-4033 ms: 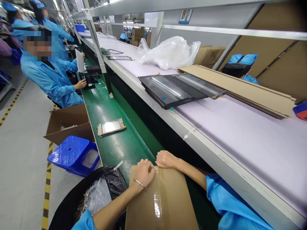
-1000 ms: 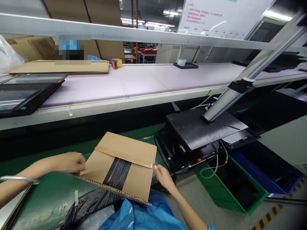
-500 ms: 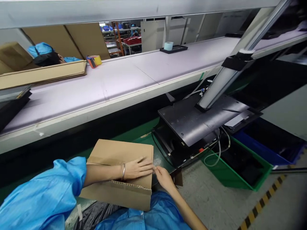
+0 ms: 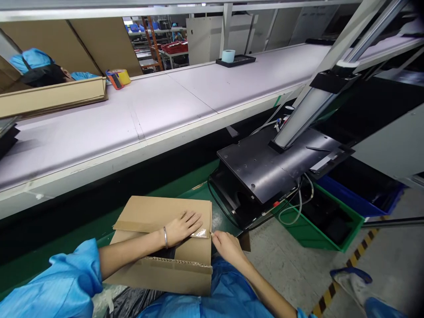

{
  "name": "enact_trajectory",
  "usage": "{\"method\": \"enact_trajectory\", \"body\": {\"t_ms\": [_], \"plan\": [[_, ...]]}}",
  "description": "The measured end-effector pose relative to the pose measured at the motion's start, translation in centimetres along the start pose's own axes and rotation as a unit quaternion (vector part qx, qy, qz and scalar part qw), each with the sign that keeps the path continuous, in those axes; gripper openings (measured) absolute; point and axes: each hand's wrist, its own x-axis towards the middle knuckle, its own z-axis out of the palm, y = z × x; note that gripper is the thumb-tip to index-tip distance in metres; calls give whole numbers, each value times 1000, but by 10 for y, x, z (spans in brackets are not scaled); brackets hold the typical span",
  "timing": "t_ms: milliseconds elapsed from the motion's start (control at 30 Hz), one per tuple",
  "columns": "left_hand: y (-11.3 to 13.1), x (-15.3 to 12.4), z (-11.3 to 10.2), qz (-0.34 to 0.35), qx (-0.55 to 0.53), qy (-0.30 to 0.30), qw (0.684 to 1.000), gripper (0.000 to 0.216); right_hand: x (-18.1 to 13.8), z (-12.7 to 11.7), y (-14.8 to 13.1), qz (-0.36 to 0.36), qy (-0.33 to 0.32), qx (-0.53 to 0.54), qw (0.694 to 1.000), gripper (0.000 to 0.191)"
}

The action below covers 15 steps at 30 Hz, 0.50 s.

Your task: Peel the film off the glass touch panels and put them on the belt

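Left hand [image 4: 181,229] spread flat, grip released, on brown corrugated cardboard box [image 4: 195,252] with glossy tape [image 4: 201,233]; right hand [image 4: 228,247] curled at box's edge, can't tell if grasping.

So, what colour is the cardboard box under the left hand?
Brown; the cardboard box shows best in the head view.

The left forearm [image 4: 132,252] crosses the carton [image 4: 182,280], covering part of the dark patch [image 4: 167,253] at 7 o'clock. Whatever the right hand's fingers [image 4: 217,240] have at the carton's corner is too small to tell. A black bag [image 4: 132,302], also at 7, is cropped below; a dark stack [image 4: 6,140] at 9, by the left edge. Cardboard sheets [image 4: 53,99] hide most of a co-worker [image 4: 36,66] at 10 o'clock (cap and sleeve show). Toward 4, a shoe [image 4: 356,282] is blurred.
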Motion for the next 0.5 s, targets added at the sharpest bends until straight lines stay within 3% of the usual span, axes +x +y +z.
{"method": "enact_trajectory", "body": {"t_ms": [100, 200, 333, 400, 500], "plan": [[-16, 2, -14, -28, -8, 25, 999, 48, -14, 12, 4, -23, -35, 11, 999, 30], [-26, 3, -26, -62, -2, 67, 996, 48, -23, 12, 10, -52, -20, 17, 998, 32], [-35, -2, -32, -92, 38, 121, 988, 47, -15, -32, -3, -134, 69, 26, 988, 45], [-45, -7, -35, -87, 61, 135, 985, 44, -1, -68, -34, -232, 177, 56, 955, 43], [-60, -11, -40, -50, 86, 133, 986, 41, 30, -121, -114, -392, 337, 59, 854, 35]]}}
